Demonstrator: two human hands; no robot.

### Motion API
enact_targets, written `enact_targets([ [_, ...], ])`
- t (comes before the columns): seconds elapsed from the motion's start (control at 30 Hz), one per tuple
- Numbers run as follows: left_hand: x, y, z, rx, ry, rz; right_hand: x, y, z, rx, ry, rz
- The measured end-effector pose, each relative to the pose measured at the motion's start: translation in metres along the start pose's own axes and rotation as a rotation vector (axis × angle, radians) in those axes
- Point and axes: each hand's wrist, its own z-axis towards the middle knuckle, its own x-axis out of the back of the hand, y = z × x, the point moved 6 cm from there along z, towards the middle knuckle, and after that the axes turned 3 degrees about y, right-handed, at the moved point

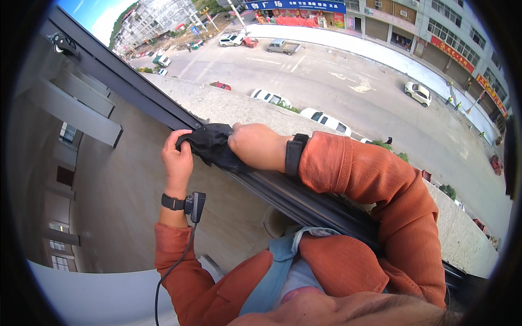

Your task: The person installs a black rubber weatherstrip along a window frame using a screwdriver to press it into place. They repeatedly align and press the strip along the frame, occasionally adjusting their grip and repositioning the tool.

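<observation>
A crumpled black cloth lies over the dark metal window frame, which runs from the upper left to the lower right. My left hand pinches the cloth's left end between thumb and fingers, on the room side of the frame. Gripping its right end, my right hand reaches across from the outer side, back of the hand up. The cloth hides the stretch of frame under it. On my left wrist sits a black strap with a small device and a cable; my right wrist wears a black band.
A rough concrete ledge borders the frame outside, with a street and parked cars far below. Inside lie a bare brown floor and pale beams. A dark fitting is on the frame's far end.
</observation>
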Motion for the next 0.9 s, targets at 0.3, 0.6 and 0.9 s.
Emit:
enact_targets([
  [0.3,-0.049,0.026,-0.008,-0.225,-0.306,0.543,-0.025,0.009,0.052,-0.082,-0.002,0.016],
  [0.6,-0.068,0.021,-0.001,-0.221,-0.374,0.715,-0.011,0.009,0.039,-0.028,-0.024,-0.076],
  [0.9,-0.062,-0.004,-0.005,0.005,-0.400,0.411,-0.040,-0.003,0.058,0.019,-0.074,-0.213],
])
